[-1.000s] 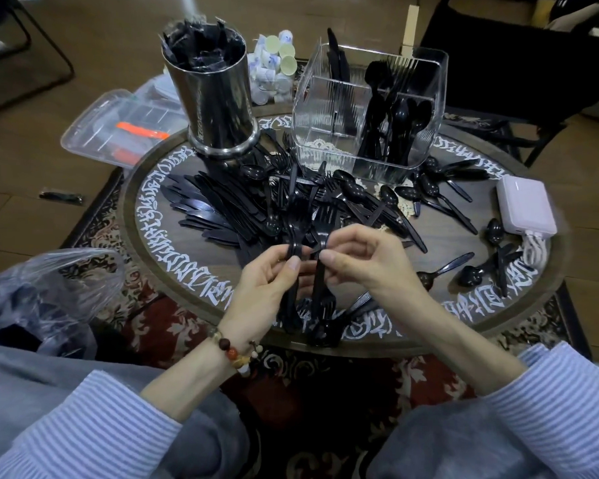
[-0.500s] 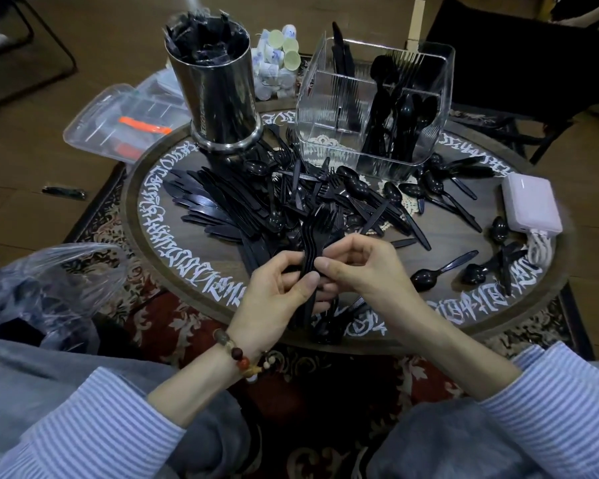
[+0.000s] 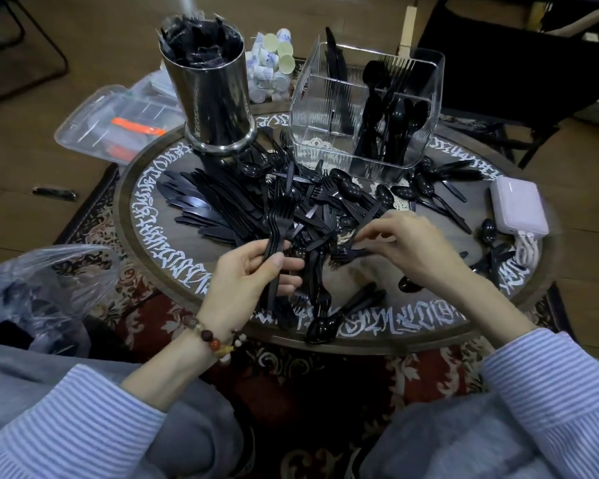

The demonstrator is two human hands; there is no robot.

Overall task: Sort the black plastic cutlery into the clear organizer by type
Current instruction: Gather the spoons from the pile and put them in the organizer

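My left hand (image 3: 248,274) grips a small bundle of black forks (image 3: 280,223) by the handles, tines up and away from me. My right hand (image 3: 405,242) reaches into the loose pile of black cutlery (image 3: 312,205) on the round table, its fingertips on a fork (image 3: 351,252) lying there. The clear organizer (image 3: 329,108) stands at the back of the table; knives are in its back left compartment, spoons and forks in its right compartments. A fan of black knives (image 3: 194,205) lies left of the pile.
A steel cylinder (image 3: 210,95) stuffed with black wrappers stands at the back left. A pale pink box (image 3: 517,205) and scattered spoons (image 3: 429,191) lie at the right. A plastic bag (image 3: 38,292) sits by my left knee; a clear lidded box (image 3: 118,122) is on the floor.
My hands have parted: the left one keeps the fork bundle alone, while the right has moved off to the right and down onto the pile.
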